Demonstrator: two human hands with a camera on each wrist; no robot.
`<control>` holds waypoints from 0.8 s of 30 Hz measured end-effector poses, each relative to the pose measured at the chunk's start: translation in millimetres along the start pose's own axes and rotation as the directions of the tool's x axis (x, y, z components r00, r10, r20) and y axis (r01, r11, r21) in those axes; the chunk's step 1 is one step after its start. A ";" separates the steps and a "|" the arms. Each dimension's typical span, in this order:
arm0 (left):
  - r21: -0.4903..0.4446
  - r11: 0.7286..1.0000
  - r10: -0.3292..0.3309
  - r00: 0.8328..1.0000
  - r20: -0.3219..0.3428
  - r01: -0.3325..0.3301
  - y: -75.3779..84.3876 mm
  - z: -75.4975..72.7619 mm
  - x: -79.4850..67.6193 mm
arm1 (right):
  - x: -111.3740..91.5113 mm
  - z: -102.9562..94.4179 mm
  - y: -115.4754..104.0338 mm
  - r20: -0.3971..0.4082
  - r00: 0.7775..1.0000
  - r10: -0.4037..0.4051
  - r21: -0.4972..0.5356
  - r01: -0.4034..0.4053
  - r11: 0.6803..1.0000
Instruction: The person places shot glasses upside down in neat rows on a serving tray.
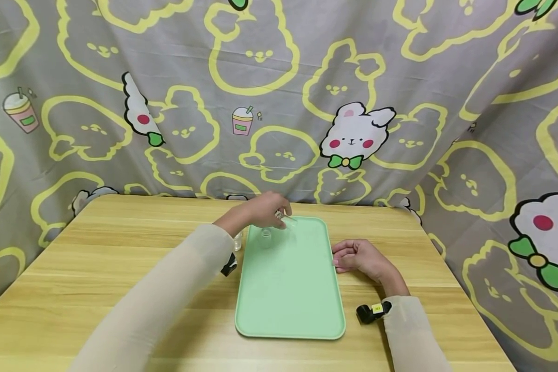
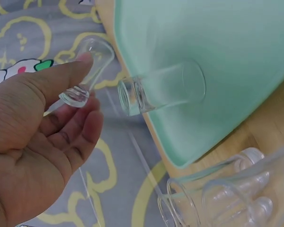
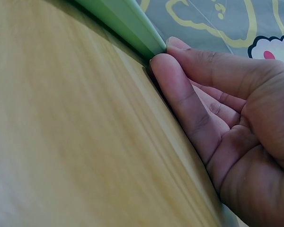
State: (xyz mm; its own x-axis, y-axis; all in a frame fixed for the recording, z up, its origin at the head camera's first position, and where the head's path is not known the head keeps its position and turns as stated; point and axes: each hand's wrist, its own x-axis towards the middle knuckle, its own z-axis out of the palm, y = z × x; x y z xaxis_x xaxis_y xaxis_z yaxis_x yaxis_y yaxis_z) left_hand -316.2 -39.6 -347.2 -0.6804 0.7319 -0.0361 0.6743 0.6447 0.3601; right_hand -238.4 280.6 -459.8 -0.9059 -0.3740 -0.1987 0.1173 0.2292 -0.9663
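Observation:
My left hand [image 1: 268, 210] is over the far end of the green tray [image 1: 290, 289], pinching a small clear glass bottle [image 2: 100, 56] that is tilted, its wider end pointing away from the palm. A second clear glass bottle [image 1: 266, 238] stands upright on the tray near its far left corner, just below that hand. Its ridged, narrower neck [image 2: 132, 97] shows in the left wrist view. At the tray's right side, my right hand [image 1: 360, 257] grips the rim [image 3: 144, 40] between thumb and fingertip, with the other fingers curled behind.
Left of the tray, several more clear glass bottles [image 2: 227, 184] stand close together on the wooden table [image 1: 167, 289]; the left forearm partly covers them in the head view. A patterned grey curtain [image 1: 269, 113] hangs along the table's far edge.

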 end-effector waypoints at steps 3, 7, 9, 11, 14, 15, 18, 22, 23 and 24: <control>-0.043 0.999 -0.034 0.999 0.003 0.034 1.5 1.4 1.0 | 0.4 0.2 -0.3 0.004 1.000 -0.001 0.001 0.001 1.000; -0.103 0.992 -0.066 0.998 0.007 0.067 3.3 2.9 1.7 | 0.5 0.5 -0.8 0.008 1.000 0.000 0.006 0.000 1.000; -0.123 0.990 -0.070 0.998 0.003 0.070 3.9 3.5 2.3 | 0.5 0.5 -0.9 0.008 1.000 0.000 0.008 0.000 1.000; -0.136 0.989 -0.066 0.998 -0.002 0.065 4.1 4.4 3.1 | 0.6 0.3 -0.9 0.008 1.000 0.000 0.009 0.000 1.000; -0.135 0.990 -0.047 0.999 -0.007 0.045 3.4 6.5 4.1 | 0.7 0.1 -0.8 0.009 1.000 -0.001 0.006 0.001 1.000; -0.128 0.991 -0.038 0.999 -0.006 0.037 2.8 7.4 4.5 | 0.8 0.1 -0.8 0.010 1.000 -0.002 0.006 0.002 1.000; -0.106 0.994 -0.011 1.000 0.004 0.011 1.5 10.1 5.3 | 1.2 -0.1 -0.3 0.012 1.000 -0.006 0.005 0.006 1.000; -0.099 0.995 0.002 0.999 0.035 0.001 0.8 12.4 5.7 | 1.8 -0.4 -0.3 0.017 1.000 -0.006 0.006 0.006 1.000; -0.101 0.995 0.003 0.999 0.043 0.001 0.9 12.8 5.7 | 1.8 -0.6 -0.5 0.017 1.000 -0.005 0.006 0.005 1.000; -0.104 0.995 0.003 0.999 0.050 0.003 1.1 13.1 5.8 | 1.7 -0.7 -0.8 0.016 1.000 -0.005 0.006 0.005 1.000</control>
State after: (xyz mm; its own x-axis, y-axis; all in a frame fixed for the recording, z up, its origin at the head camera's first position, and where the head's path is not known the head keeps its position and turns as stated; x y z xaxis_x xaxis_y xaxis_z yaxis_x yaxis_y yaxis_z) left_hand -315.6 -31.8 -359.3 -0.6635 0.7437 -0.0818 0.6391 0.6203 0.4547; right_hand -240.3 280.4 -459.3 -0.8997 -0.3900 -0.1961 0.1147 0.2222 -0.9682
